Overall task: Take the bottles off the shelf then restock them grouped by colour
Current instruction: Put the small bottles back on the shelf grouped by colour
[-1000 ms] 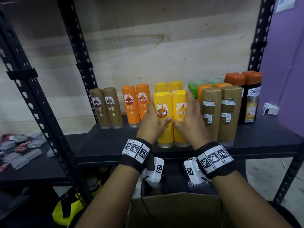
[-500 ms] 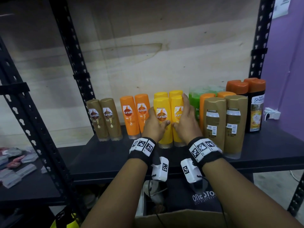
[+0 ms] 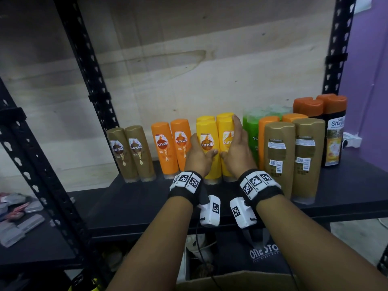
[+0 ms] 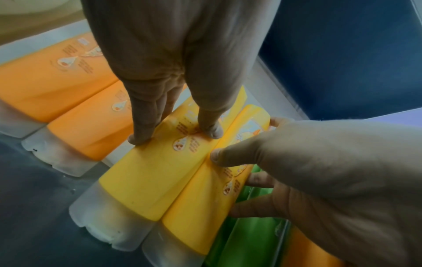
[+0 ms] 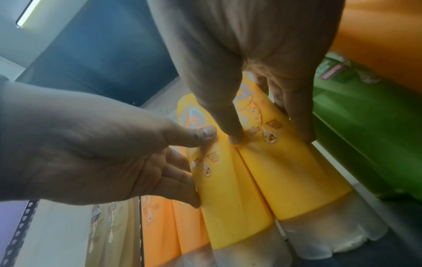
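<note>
Two yellow bottles stand side by side on the black shelf (image 3: 136,206), right in front of two more yellow bottles (image 3: 204,118). My left hand (image 3: 198,158) grips the left yellow bottle (image 3: 206,131), thumb on its front and fingers along its left side. My right hand (image 3: 237,152) grips the right yellow bottle (image 3: 224,131) the same way from the right. In the left wrist view my left hand (image 4: 171,72) holds the left bottle (image 4: 148,177). In the right wrist view my right hand (image 5: 251,54) holds the right bottle (image 5: 292,180).
Left of the yellows stand two orange bottles (image 3: 162,148) and two gold bottles (image 3: 119,152). To the right are green bottles (image 3: 251,131), orange ones, two tall gold bottles (image 3: 279,156) and black bottles with orange caps (image 3: 333,131). A cardboard box (image 3: 231,282) sits below.
Both hands have slid the two front yellow bottles back from the shelf's front until they stand against the rear yellow pair.
</note>
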The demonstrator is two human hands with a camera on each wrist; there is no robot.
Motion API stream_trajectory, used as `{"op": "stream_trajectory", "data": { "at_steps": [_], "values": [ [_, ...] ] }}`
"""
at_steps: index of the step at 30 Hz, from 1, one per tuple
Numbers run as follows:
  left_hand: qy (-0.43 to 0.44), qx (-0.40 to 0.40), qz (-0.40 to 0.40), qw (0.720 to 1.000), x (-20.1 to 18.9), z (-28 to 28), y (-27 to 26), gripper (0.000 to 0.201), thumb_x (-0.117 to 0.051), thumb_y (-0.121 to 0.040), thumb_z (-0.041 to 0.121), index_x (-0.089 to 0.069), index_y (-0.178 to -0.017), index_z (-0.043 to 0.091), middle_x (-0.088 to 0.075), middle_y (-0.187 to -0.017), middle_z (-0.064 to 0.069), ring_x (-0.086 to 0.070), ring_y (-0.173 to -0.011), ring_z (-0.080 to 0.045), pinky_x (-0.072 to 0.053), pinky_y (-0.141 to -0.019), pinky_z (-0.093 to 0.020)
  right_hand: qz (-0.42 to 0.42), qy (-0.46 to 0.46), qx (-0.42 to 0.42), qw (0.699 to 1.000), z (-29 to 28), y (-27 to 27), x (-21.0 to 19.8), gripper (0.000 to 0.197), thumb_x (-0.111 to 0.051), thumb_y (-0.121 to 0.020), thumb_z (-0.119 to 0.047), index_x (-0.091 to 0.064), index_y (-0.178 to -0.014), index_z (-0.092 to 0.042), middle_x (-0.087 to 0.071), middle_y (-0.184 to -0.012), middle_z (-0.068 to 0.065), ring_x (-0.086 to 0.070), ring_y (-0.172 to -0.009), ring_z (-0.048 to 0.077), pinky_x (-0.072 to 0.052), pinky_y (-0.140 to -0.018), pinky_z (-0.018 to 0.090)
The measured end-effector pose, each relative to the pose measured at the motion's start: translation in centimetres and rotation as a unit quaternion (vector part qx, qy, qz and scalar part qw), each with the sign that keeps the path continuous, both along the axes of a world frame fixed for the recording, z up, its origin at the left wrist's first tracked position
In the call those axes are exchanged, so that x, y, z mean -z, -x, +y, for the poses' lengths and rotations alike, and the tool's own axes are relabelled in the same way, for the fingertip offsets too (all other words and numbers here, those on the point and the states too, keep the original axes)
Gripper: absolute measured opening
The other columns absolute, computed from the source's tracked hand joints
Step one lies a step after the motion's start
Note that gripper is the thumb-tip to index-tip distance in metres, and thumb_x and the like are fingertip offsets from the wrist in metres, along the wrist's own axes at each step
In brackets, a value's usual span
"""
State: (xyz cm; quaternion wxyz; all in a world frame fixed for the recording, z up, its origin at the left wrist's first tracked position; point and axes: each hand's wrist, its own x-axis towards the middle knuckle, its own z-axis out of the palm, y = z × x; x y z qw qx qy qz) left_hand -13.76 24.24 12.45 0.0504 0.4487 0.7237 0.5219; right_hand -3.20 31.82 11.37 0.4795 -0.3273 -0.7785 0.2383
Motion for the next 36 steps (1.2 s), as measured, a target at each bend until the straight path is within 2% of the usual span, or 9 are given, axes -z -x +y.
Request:
{"op": "stream_trajectory", "data": {
  "at_steps": [9,12,16,22,26,29,32,34,36],
  "values": [
    [-0.002,-0.004,-0.003,1.0,0.2,0.6,0.4,0.07,-0.07,-0.097,0.026,-0.028,-0.152,0.021,-0.057,-0.143,-0.007,-0.06,-0.126,-0.031,-0.053,-0.102,-0.048,0.008,0.007,-0.016,1.0,0.6,0.1,0.1,0.11,-0.068,-0.086,0.0,0.002,-0.161,-0.041,-0.032,-0.153,0.011,-0.056,-0.124,0.033,-0.051,-0.094,0.046],
    [-0.006,-0.005,-0.007,1.0,0.3,0.9,0.4,0.069,-0.07,-0.097,0.025,-0.029,-0.151,0.021,-0.057,-0.142,-0.007,-0.06,-0.125,-0.031,-0.053,-0.101,-0.045,0.016,0.012,-0.02,1.0,0.6,0.2,0.0,0.109,-0.068,-0.087,0.001,0.0,-0.161,-0.04,-0.033,-0.152,0.011,-0.055,-0.125,0.032,-0.051,-0.095,0.046],
    [-0.01,0.001,-0.001,1.0,0.4,1.1,0.7,0.068,-0.07,-0.097,0.025,-0.029,-0.151,0.021,-0.057,-0.143,-0.006,-0.06,-0.125,-0.03,-0.052,-0.101,-0.043,0.02,0.015,-0.022,0.999,0.6,0.2,-0.1,0.108,-0.068,-0.087,0.003,-0.001,-0.162,-0.037,-0.033,-0.152,0.012,-0.054,-0.126,0.031,-0.047,-0.094,0.04],
    [-0.013,0.005,-0.007,1.0,0.6,1.1,0.8,0.07,-0.07,-0.097,0.025,-0.028,-0.153,0.023,-0.057,-0.143,-0.006,-0.06,-0.126,-0.029,-0.052,-0.104,-0.048,0.029,0.027,-0.024,0.999,0.3,0.1,-0.2,0.106,-0.066,-0.089,0.001,-0.001,-0.161,-0.041,-0.034,-0.149,0.01,-0.054,-0.124,0.03,-0.05,-0.094,0.043],
    [-0.017,0.001,0.001,1.0,0.7,1.0,0.7,0.071,-0.069,-0.097,0.026,-0.027,-0.154,0.023,-0.058,-0.144,-0.005,-0.06,-0.126,-0.029,-0.048,-0.098,-0.036,0.033,0.025,-0.031,0.999,0.0,0.0,-0.2,0.107,-0.063,-0.089,0.002,0.002,-0.162,-0.04,-0.032,-0.153,0.009,-0.053,-0.127,0.029,-0.05,-0.093,0.039],
    [0.001,0.007,0.005,1.0,0.7,0.7,0.5,0.076,-0.067,-0.099,0.026,-0.02,-0.158,0.025,-0.055,-0.147,-0.005,-0.058,-0.129,-0.029,-0.048,-0.103,-0.039,0.01,0.035,-0.031,0.999,-0.6,-0.4,-0.1,0.105,-0.057,-0.092,0.001,0.009,-0.161,-0.042,-0.022,-0.163,0.01,-0.048,-0.134,0.032,-0.051,-0.1,0.047],
    [0.043,0.004,0.027,0.999,0.7,0.0,0.4,0.078,-0.059,-0.103,0.027,-0.01,-0.163,0.024,-0.053,-0.15,-0.008,-0.057,-0.131,-0.032,-0.047,-0.105,-0.041,-0.019,0.061,-0.036,0.997,-1.3,-0.8,0.4,0.102,-0.057,-0.094,-0.003,0.012,-0.161,-0.039,-0.017,-0.165,0.013,-0.042,-0.141,0.035,-0.046,-0.107,0.051],
    [0.066,-0.005,0.061,0.996,0.9,-0.6,0.4,0.069,-0.057,-0.104,0.028,-0.02,-0.162,0.021,-0.058,-0.145,-0.009,-0.059,-0.128,-0.033,-0.048,-0.1,-0.037,-0.022,0.064,-0.033,0.997,-1.8,-1.4,0.9,0.098,-0.061,-0.095,-0.007,0.005,-0.163,-0.032,-0.019,-0.164,0.013,-0.039,-0.143,0.034,-0.042,-0.111,0.049],
    [0.074,-0.007,0.076,0.994,1.1,-1.3,0.3,0.05,-0.059,-0.103,0.028,-0.043,-0.15,0.017,-0.064,-0.136,-0.009,-0.062,-0.123,-0.031,-0.047,-0.093,-0.031,-0.024,0.059,-0.021,0.998,-2.5,-2.0,1.2,0.087,-0.061,-0.096,-0.012,-0.008,-0.164,-0.025,-0.022,-0.161,0.012,-0.039,-0.141,0.033,-0.04,-0.11,0.046]
  ]
}}
